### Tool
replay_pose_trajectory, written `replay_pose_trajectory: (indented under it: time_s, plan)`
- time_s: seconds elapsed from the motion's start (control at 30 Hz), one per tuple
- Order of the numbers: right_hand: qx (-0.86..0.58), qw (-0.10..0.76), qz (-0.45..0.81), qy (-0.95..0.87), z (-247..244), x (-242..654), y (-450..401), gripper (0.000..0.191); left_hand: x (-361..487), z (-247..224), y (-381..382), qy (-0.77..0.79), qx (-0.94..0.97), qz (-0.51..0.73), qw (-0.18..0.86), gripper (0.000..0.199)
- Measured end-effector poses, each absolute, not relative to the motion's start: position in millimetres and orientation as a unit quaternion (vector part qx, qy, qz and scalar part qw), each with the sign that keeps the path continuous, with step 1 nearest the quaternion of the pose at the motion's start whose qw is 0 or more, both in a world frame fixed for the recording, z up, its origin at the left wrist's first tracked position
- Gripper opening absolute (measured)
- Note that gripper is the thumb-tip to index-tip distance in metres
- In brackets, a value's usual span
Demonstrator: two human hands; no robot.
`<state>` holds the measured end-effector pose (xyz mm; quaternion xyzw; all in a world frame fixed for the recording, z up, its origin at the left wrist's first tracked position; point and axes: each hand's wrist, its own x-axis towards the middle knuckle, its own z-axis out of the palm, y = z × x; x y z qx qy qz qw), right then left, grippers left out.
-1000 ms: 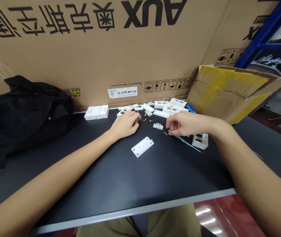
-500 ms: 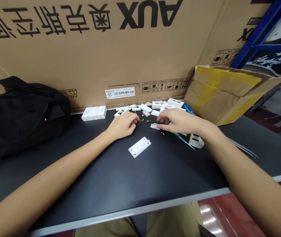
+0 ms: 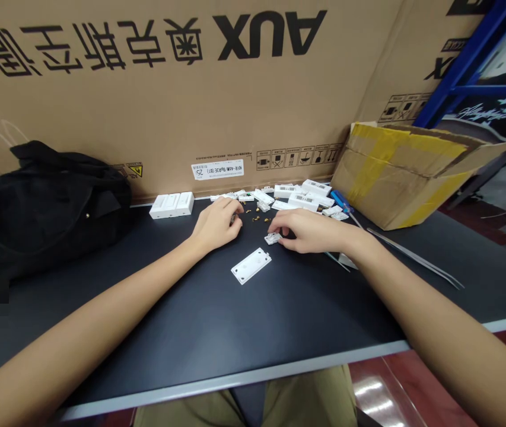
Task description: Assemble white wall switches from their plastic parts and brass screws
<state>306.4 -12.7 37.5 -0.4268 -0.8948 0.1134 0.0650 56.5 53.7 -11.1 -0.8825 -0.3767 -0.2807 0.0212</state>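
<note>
My left hand (image 3: 218, 225) rests on the black table with its fingers curled; what they hold, if anything, is hidden. My right hand (image 3: 301, 230) has thumb and fingertips closed on a small white plastic piece (image 3: 273, 238) at the table surface. In front of both hands lies a flat white rectangular plate (image 3: 251, 265) with dark holes near its corners. Small brass-coloured parts (image 3: 267, 219) are scattered between the hands. Behind them several white plastic housings and covers (image 3: 304, 200) lie in a loose pile.
A white block of three joined sections (image 3: 171, 204) stands at the back left, beside a black bag (image 3: 48, 207). To the right are a blue-handled screwdriver (image 3: 340, 200), metal tweezers (image 3: 417, 258) and an opened cardboard box (image 3: 406, 175). A large carton (image 3: 155, 112) walls off the back.
My right hand has moved slightly left and nearer to me, and the small white piece has shifted with it. My left hand has drawn a little to the left.
</note>
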Motion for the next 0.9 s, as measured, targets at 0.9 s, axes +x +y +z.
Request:
replay_pose_trajectory:
  time_s: [0.9]
  plan:
    - [-0.408,0.088,0.18,-0.891,39.7,302.1,-12.4,0.01,51.7,-16.5,60.5,-0.441,-0.852,-0.277,0.047,0.031]
